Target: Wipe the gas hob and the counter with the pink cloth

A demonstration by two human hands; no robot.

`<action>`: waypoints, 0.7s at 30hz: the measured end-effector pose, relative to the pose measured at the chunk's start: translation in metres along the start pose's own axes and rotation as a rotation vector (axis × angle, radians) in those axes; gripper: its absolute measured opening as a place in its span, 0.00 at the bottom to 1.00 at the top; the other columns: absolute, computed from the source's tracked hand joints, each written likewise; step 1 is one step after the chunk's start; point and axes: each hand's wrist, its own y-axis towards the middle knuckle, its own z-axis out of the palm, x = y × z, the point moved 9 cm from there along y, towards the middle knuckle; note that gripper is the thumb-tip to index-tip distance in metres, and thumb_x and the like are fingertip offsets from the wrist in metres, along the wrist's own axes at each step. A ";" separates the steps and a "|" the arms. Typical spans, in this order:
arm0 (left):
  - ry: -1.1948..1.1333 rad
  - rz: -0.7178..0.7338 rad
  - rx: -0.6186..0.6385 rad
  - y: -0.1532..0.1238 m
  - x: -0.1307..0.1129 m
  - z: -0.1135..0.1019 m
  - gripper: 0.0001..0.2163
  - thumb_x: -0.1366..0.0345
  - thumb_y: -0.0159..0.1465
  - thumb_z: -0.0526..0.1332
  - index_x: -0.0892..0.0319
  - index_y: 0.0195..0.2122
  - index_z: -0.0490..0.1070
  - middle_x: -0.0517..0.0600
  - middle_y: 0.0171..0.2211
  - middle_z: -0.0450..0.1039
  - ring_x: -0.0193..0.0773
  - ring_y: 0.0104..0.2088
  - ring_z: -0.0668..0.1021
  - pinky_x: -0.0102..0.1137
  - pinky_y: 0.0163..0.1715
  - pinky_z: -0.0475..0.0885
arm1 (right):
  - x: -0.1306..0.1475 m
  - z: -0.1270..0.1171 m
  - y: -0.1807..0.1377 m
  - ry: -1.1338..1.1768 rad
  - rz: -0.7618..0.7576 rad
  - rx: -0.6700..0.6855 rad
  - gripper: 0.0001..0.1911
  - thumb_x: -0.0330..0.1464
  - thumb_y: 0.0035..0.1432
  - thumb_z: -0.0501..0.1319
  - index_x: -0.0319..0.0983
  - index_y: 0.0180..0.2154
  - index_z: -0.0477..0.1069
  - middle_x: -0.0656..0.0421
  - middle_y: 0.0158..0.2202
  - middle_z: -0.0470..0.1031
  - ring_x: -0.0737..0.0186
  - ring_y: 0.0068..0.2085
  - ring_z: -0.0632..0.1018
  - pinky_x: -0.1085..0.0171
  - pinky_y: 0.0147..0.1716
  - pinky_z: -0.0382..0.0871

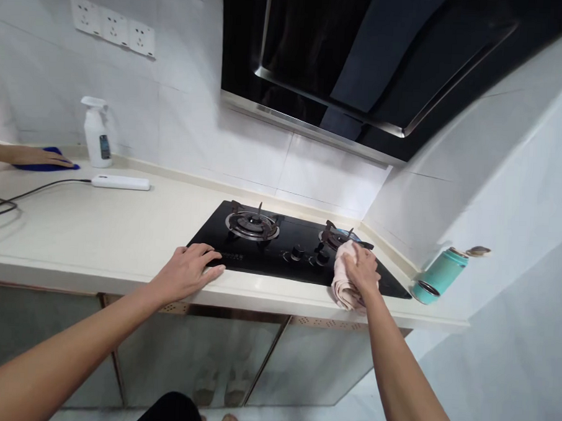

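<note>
One teal container (446, 271) beside the stove (272, 256)

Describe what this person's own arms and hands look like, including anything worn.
The bare, ungloved left hand and bare, ungloved right hand have human fingers. The left forearm and right forearm look uncovered: no sleeves, watches, cables or markings show.

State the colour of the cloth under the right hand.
The cloth is pale pink, seen in the head view.
</note>
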 end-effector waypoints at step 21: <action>0.013 -0.002 -0.019 -0.008 -0.018 -0.007 0.22 0.47 0.72 0.53 0.53 0.54 0.80 0.58 0.56 0.78 0.53 0.57 0.77 0.48 0.57 0.66 | 0.066 0.024 -0.076 0.355 -0.365 0.167 0.22 0.47 0.62 0.56 0.42 0.48 0.78 0.54 0.46 0.83 0.50 0.45 0.80 0.56 0.48 0.72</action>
